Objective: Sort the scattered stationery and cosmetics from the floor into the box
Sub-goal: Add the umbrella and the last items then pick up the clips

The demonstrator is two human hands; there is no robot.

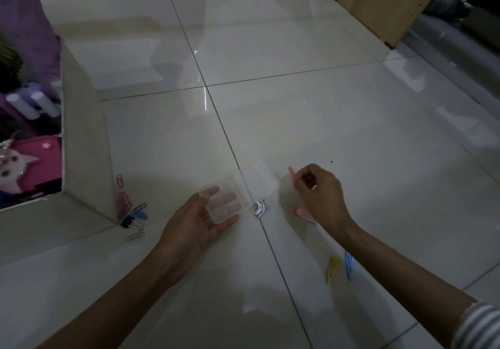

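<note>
My left hand (194, 227) lies palm up near the floor, its straight fingers under a small clear plastic case (226, 201). To its right, my right hand (322, 194) pinches a pink hair clip (293, 175) above the tiles. The case's clear lid (261, 179) lies flat on the floor between the hands, with a small white sticker-like item (259, 208) just below it. Another pink and orange clip (304, 214) lies under my right wrist. The cardboard box (84, 137) stands at the left, holding a pink pouch (29, 164) and white tubes (32, 104).
Several coloured paper clips (127, 202) and a black binder clip (128, 221) lie at the box's corner. A yellow clip (333, 269) and a blue clip (349, 265) lie by my right forearm. A wooden cabinet (387, 2) stands at the far right on the tiled floor.
</note>
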